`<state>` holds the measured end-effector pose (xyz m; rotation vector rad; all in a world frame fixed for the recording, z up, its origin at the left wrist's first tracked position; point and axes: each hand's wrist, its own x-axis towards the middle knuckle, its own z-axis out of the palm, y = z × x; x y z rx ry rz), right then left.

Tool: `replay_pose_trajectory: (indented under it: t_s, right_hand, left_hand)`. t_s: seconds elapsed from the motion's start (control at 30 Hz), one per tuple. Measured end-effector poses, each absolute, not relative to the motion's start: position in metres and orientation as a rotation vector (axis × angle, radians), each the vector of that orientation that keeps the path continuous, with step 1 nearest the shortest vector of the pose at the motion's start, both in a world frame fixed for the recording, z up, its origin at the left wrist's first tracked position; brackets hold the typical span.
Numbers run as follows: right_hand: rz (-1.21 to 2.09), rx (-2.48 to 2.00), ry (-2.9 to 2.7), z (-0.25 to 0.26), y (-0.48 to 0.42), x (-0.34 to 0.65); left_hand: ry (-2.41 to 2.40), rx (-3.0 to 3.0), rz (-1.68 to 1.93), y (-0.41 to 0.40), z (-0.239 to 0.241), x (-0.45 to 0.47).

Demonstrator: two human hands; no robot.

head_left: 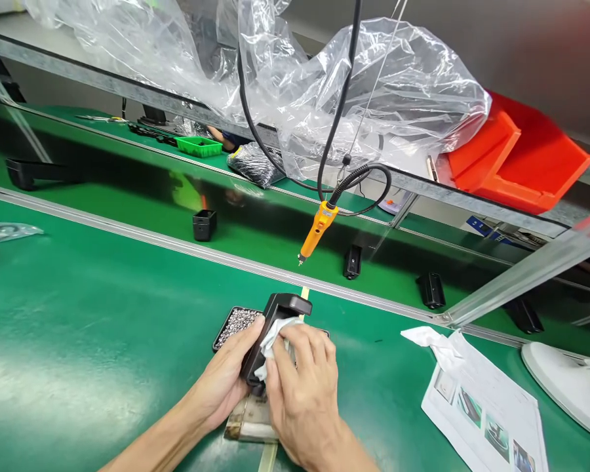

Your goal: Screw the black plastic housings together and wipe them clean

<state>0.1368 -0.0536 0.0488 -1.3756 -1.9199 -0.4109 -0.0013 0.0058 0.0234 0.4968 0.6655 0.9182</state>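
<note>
A long black plastic housing with a raised end is held at a tilt over the bench. My left hand is closed around its left side, thumb along the edge. In my right hand, bunched fingers press a crumpled white cloth into the housing's hollow side. Just behind my left hand stands a black tray of small metal screws. Below the housing lies a worn, pale block, partly covered by my hands. A dark edge of something shows behind my right hand, mostly hidden.
A yellow electric screwdriver hangs on its cable beyond the housing. At right lie a printed sheet, a crumpled white cloth and a white round base. Clear plastic bags and a red bin occupy the shelf.
</note>
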Motion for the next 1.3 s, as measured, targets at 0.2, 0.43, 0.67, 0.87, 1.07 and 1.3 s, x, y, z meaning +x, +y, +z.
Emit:
replay_pose_trajectory:
  t_s: [0.2,0.43,0.67,0.87,1.07,1.3]
  right_hand:
    - [-0.413,-1.529,-1.891,0.046,-0.057,0.139]
    - [0.197,-1.346,-1.766,0.054,-0.051,0.153]
    - [0.715,-1.271,-1.281,0.074,-0.046,0.16]
    - [-0.312,-1.2,-1.794,0.049,-0.048,0.143]
    - [-0.289,-1.183,-1.787,0.043,-0.046,0.144]
    - [-0.148,-1.242,-1.722,0.041,-0.047,0.139]
  left_hand:
    - [0.632,0.526,0.875,0.006,0.025,-0.003]
    - [0.642,0.564,0.872,0.007,0.026,-0.003]
    - [0.615,0.532,0.856,0.008,0.027,-0.001]
    - [0.606,0.538,0.894,0.007,0.021,-0.003]
    - [0.656,0.57,0.881,0.005,0.022,-0.005]
    - [0.685,0.591,0.897,0.005,0.023,-0.005]
